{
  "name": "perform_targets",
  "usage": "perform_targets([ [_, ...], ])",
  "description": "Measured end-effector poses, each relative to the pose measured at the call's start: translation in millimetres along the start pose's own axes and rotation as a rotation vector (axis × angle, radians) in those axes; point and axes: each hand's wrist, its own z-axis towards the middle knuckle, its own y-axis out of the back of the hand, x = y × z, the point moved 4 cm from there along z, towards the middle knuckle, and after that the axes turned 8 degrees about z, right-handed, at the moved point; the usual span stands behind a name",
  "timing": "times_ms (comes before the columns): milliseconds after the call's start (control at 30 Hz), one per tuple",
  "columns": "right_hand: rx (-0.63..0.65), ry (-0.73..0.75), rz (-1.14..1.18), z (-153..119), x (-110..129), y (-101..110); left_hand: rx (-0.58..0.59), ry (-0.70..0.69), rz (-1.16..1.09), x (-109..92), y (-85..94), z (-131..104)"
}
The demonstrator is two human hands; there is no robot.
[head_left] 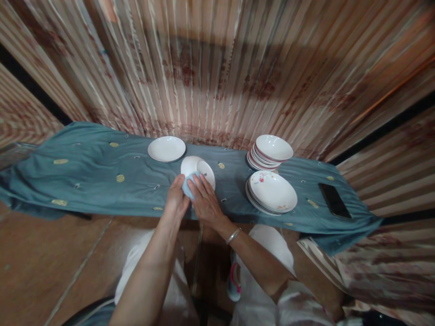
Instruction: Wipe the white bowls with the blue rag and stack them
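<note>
A white bowl (189, 165) is held tilted above the near part of the table, its underside and foot ring turned up toward me. My left hand (176, 195) is closed around the bowl's near left edge, its thumb beside a light blue cloth (188, 186). With fingers stretched over that cloth, my right hand (206, 202) presses it against the bowl's outer side. Part of the bowl's near rim is hidden behind my hands and the cloth.
A white plate (166, 149) lies behind and left of the bowl. To the right stand stacked bowls (273, 148) and, nearer, stacked floral plates (273, 192). A black phone (334, 200) lies near the right end of the cloth-covered table (95, 181). A pleated curtain (210, 81) hangs behind.
</note>
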Motion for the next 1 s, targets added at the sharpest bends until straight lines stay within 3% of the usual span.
perform_targets([
  [567,-0.032,-0.109,0.008,34,1,18,0.179,-0.120,0.215,2,-8.1,-6],
  [800,-0.012,-0.044,-0.024,28,3,16,0.117,-0.113,0.155,-1,-5.3,-8],
  [1000,0.016,0.022,-0.029,18,6,15,-0.015,-0.037,0.023,-1,-0.8,-5],
])
